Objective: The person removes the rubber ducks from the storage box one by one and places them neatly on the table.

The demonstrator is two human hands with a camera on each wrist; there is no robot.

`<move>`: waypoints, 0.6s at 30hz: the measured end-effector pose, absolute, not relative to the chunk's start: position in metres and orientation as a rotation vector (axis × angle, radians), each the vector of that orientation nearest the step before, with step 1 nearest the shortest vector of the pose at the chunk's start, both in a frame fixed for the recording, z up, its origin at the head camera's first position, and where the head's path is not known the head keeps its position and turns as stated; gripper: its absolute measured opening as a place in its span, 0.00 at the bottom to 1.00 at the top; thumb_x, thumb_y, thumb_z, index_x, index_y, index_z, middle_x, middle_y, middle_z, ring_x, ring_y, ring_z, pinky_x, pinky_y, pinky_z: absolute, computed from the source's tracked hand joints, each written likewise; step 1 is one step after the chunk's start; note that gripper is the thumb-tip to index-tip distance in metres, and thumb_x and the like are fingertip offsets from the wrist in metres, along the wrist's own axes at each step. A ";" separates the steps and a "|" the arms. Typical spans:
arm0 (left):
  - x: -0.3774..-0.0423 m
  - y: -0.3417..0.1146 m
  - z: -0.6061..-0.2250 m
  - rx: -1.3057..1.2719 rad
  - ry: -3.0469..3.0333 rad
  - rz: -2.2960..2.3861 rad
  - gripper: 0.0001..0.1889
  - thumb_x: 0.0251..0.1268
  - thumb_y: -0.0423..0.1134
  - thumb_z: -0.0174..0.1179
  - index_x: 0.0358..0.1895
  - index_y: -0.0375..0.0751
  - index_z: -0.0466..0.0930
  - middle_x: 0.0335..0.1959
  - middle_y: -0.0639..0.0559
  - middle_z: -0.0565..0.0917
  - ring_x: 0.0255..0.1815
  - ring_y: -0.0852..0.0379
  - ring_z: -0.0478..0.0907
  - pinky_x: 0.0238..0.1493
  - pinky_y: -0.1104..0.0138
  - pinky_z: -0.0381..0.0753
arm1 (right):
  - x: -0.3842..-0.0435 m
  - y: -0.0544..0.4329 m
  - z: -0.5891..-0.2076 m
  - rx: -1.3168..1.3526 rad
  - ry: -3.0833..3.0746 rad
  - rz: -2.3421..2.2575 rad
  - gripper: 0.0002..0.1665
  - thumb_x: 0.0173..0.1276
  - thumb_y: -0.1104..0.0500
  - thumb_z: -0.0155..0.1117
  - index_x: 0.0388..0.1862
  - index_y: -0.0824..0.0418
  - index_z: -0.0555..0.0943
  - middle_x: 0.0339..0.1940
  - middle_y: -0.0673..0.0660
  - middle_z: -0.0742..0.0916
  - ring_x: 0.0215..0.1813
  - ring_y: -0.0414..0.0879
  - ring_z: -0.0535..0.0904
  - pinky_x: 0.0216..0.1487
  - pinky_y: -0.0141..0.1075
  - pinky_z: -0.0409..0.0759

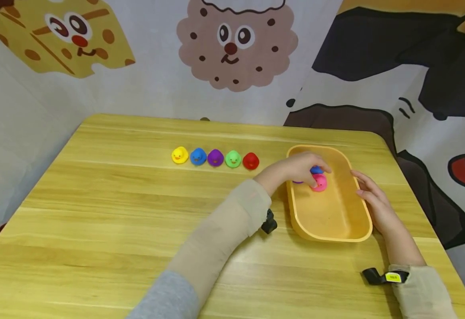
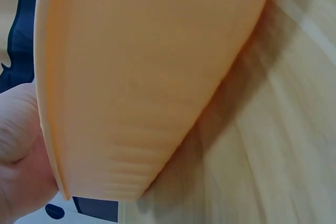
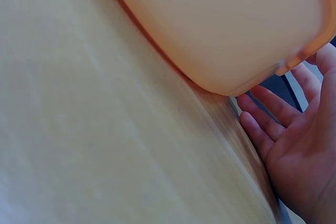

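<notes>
In the head view, my left hand (image 1: 296, 170) reaches over the near-left rim into an orange plastic basin (image 1: 330, 221). Its thumb touches a pink toy duck (image 1: 320, 183), while the index finger stretches apart from the thumb above a blue duck (image 1: 316, 169). Part of a purple duck (image 1: 298, 181) shows under this hand. My right hand (image 1: 377, 204) rests its fingertips against the basin's right rim. From the right wrist view, the fingers (image 3: 273, 103) of that hand lie fairly straight beside the outer wall.
Left of the basin, a row of toy ducks stands on the wooden table (image 1: 117, 221): yellow (image 1: 180, 155), blue (image 1: 198, 157), purple (image 1: 215, 158), green (image 1: 233, 159) and red (image 1: 251, 161). A cartoon-printed cloth (image 1: 149, 97) hangs behind the table.
</notes>
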State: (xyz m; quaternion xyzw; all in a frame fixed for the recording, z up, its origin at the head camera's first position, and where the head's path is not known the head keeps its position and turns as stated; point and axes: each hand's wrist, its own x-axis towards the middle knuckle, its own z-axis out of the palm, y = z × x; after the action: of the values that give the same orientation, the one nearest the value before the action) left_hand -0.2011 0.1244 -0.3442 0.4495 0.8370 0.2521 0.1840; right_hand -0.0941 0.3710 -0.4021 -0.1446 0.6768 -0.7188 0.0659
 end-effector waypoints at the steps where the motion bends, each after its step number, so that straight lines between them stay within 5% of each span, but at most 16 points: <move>1: -0.202 0.126 -0.344 1.262 2.365 0.702 0.27 0.56 0.35 0.69 0.62 0.48 0.77 0.63 0.55 0.73 0.65 0.62 0.64 0.60 0.80 0.56 | -0.094 0.371 -0.402 -0.436 2.040 -2.169 0.29 0.76 0.68 0.36 0.75 0.60 0.57 0.66 0.52 0.72 0.56 0.42 0.75 0.48 0.32 0.78; 18: -0.194 0.135 -0.348 1.086 2.531 0.534 0.23 0.58 0.40 0.68 0.58 0.63 0.79 0.53 0.70 0.77 0.55 0.70 0.69 0.59 0.71 0.56 | -0.094 0.370 -0.402 -0.446 2.023 -2.181 0.29 0.76 0.69 0.36 0.75 0.61 0.57 0.65 0.53 0.72 0.56 0.42 0.76 0.48 0.33 0.78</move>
State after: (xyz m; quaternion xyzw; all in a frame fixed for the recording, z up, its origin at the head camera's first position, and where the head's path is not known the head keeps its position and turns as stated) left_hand -0.1945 0.1349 -0.3476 0.3816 0.8894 0.1876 0.1674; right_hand -0.0939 0.3697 -0.4020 -0.1478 0.6710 -0.7235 0.0668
